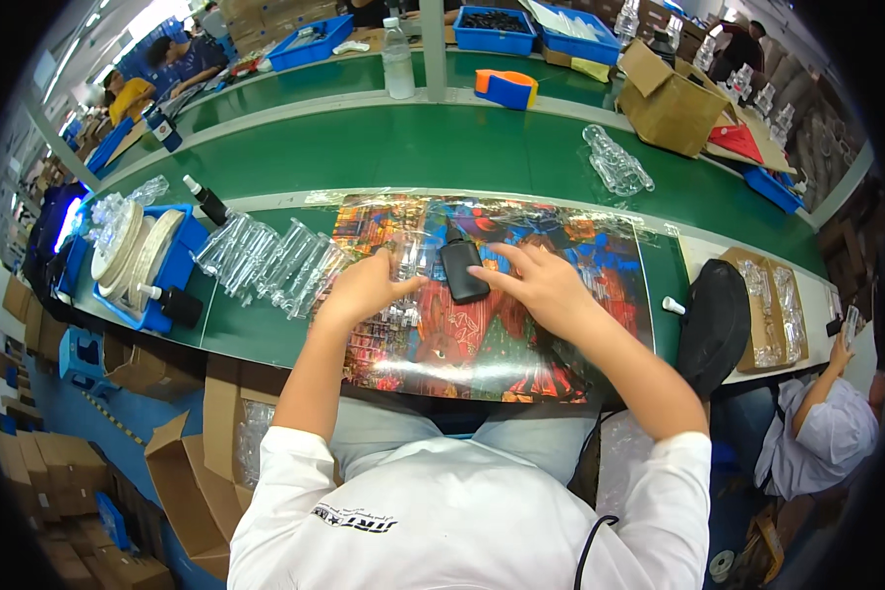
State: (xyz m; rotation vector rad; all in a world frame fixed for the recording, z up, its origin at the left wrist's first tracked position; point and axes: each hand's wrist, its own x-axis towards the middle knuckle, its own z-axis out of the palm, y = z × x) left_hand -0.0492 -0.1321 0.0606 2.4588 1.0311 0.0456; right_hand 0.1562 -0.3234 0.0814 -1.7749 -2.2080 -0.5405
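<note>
A flat black bottle (464,273) with a narrow black neck lies on a glossy, colourful printed sheet (452,354) in front of me. My right hand (546,285) is on its right side, fingers apart, with the thumb tip at the bottle's edge; it does not grip the bottle. To the left of the bottle, my left hand (366,287) is low over the sheet, thumb and fingers spread, holding nothing. Clear plastic figure-shaped pieces (265,264) lie in a row just beyond its left side.
At left, a blue bin (189,241) holds spools of cord; dark bottles with white tips (206,200) stand nearby. A clear bagged piece (617,160), a tape dispenser (506,88) and a cardboard box (671,103) sit farther back. At right are a black pouch (715,329) and a co-worker (826,423).
</note>
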